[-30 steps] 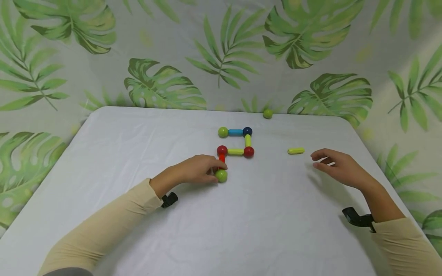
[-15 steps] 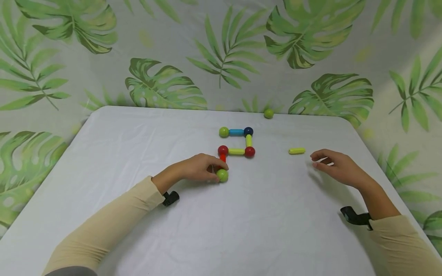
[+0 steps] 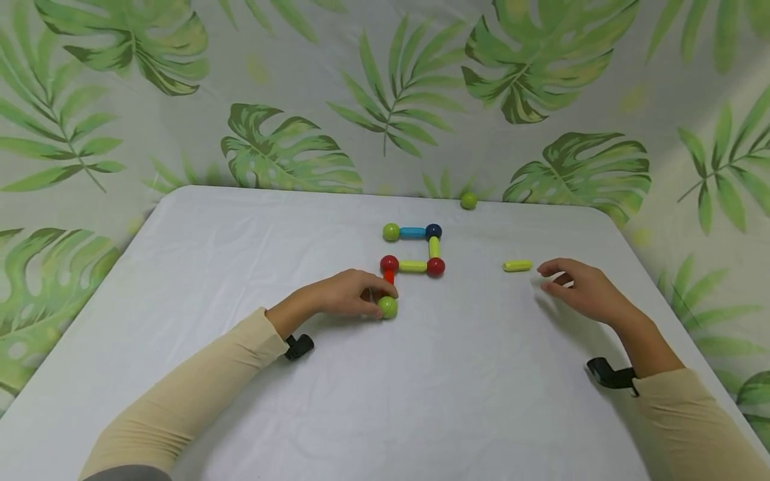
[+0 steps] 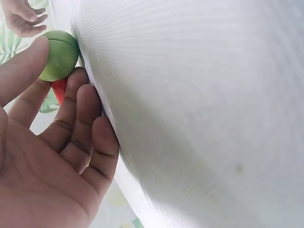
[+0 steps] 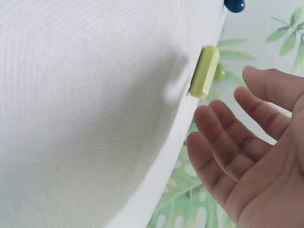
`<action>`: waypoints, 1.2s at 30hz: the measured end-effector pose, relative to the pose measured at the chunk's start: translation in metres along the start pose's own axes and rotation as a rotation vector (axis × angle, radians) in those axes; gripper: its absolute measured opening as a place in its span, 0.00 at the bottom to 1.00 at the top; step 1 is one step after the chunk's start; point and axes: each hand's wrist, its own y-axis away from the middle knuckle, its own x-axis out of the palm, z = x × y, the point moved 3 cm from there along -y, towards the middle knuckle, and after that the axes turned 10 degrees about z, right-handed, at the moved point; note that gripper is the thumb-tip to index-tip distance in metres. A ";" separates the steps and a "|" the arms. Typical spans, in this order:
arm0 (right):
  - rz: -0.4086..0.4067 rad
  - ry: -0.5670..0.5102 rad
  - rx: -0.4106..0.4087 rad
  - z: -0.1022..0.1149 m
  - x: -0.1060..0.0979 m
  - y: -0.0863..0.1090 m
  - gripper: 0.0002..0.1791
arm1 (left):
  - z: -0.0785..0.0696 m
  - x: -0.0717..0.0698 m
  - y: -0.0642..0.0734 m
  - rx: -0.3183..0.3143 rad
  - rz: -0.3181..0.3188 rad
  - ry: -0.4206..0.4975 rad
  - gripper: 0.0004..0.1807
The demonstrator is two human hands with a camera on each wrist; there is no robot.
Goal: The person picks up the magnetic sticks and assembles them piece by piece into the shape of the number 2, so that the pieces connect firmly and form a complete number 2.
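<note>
With thumb and fingers my left hand (image 3: 347, 292) holds a green ball (image 3: 388, 308) at the near end of a chain of toy balls and rods. A red rod (image 3: 389, 276) joins that ball to a red ball (image 3: 389, 264); the fingers partly cover the rod. In the left wrist view the thumb lies against the green ball (image 4: 59, 56). From the red ball the chain goes on through a yellow-green rod (image 3: 412, 266) and a second red ball (image 3: 436, 267). My right hand (image 3: 586, 290), fingers loosely bent and holding nothing, hovers just right of a loose yellow-green rod (image 3: 517, 266).
The chain's far part has another yellow-green rod (image 3: 434, 247), a dark blue ball (image 3: 433, 231), a blue rod (image 3: 412, 232) and a green ball (image 3: 391, 232). A loose green ball (image 3: 468, 200) sits at the back edge of the white table (image 3: 445, 401), before a leaf-print cloth (image 3: 397, 100).
My right hand has shifted slightly left, closer to the loose yellow-green rod. My left hand keeps its hold on the green ball, and the chain keeps its shape.
</note>
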 end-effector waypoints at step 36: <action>0.120 0.153 -0.021 0.010 0.013 -0.055 0.15 | 0.007 -0.002 -0.001 0.031 0.011 0.011 0.22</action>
